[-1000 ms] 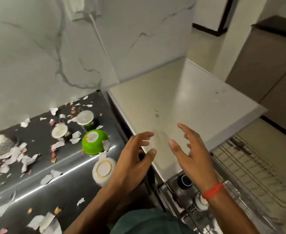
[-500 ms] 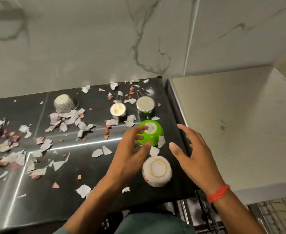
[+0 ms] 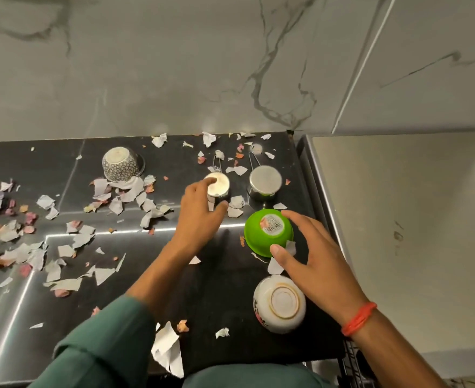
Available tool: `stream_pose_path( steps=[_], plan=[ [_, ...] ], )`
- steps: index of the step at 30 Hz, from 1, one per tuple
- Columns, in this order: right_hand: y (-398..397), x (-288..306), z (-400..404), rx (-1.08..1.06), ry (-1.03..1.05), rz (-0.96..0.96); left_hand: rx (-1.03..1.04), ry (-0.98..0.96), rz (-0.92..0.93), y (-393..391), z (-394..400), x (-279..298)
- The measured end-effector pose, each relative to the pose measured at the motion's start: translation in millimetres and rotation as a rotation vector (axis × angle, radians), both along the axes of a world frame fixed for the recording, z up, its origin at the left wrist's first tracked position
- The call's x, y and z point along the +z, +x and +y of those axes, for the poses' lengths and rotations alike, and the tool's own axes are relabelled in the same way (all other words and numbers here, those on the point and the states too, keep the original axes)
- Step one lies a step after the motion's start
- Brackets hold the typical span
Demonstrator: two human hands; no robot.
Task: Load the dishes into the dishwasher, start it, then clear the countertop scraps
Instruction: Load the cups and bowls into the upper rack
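On the black countertop (image 3: 208,301) several dishes stand upside down. My left hand (image 3: 200,214) curls around a small steel cup (image 3: 219,184), with a finger on its base and the thumb at its near side. My right hand (image 3: 312,256) spreads over the right side of a green bowl (image 3: 267,233), thumb touching its near rim. A second steel cup (image 3: 265,182) stands behind the green bowl. A white bowl with a gold ring (image 3: 279,303) sits near the front edge. A patterned bowl (image 3: 120,163) stands at the back left.
Torn paper and peel scraps (image 3: 124,197) litter the counter, thickest on the left. A pale worktop (image 3: 415,233) adjoins on the right. A marble wall (image 3: 174,65) rises behind. A wire rack corner (image 3: 355,362) shows at bottom right.
The view swung left from the pale worktop to the black counter. My left hand reached forward from the green bowl to the steel cup. My right hand came onto the green bowl.
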State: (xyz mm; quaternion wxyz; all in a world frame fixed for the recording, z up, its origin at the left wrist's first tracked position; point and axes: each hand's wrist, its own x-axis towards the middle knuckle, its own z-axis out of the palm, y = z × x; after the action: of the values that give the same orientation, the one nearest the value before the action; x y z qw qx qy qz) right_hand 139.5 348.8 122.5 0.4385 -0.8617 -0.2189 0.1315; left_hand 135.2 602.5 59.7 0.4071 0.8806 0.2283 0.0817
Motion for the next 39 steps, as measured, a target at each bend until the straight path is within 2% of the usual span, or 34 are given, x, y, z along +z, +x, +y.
stream_pose_path(
  steps=[5, 9, 13, 16, 24, 30, 35, 39],
  plan=[
    [6.5, -1.4, 8.7, 0.011, -0.025, 0.007, 0.045, 0.125, 0.102, 39.5, 17.6, -12.3],
    [13.4, -0.5, 15.4, 0.009, -0.048, 0.010, -0.003, 0.258, 0.181, 54.8, 23.9, -21.2],
    [23.1, 1.1, 21.8, 0.009, -0.075, 0.015, 0.000, 0.329, 0.118, 57.8, 28.9, -28.1],
    [35.6, 2.1, 28.3, 0.012, -0.105, -0.024, 0.040, 0.255, 0.028, 51.9, 32.5, -24.7],
    [76.9, 2.8, 58.9, 0.053, -0.175, -0.057, 0.122, -0.090, -0.159, 13.1, 29.2, -13.8],
    [119.5, -19.3, 89.8, 0.066, -0.380, -0.064, 0.211, -0.317, -0.243, -29.0, 9.9, -9.7],
    [147.6, -35.1, 111.5, 0.036, -0.654, -0.161, 0.229, -0.357, -0.213, -55.3, -4.0, -10.0],
    [159.4, -42.8, 122.3, 0.039, -0.765, -0.256, 0.248, -0.358, -0.177, -63.6, -10.2, -12.4]
  ],
)
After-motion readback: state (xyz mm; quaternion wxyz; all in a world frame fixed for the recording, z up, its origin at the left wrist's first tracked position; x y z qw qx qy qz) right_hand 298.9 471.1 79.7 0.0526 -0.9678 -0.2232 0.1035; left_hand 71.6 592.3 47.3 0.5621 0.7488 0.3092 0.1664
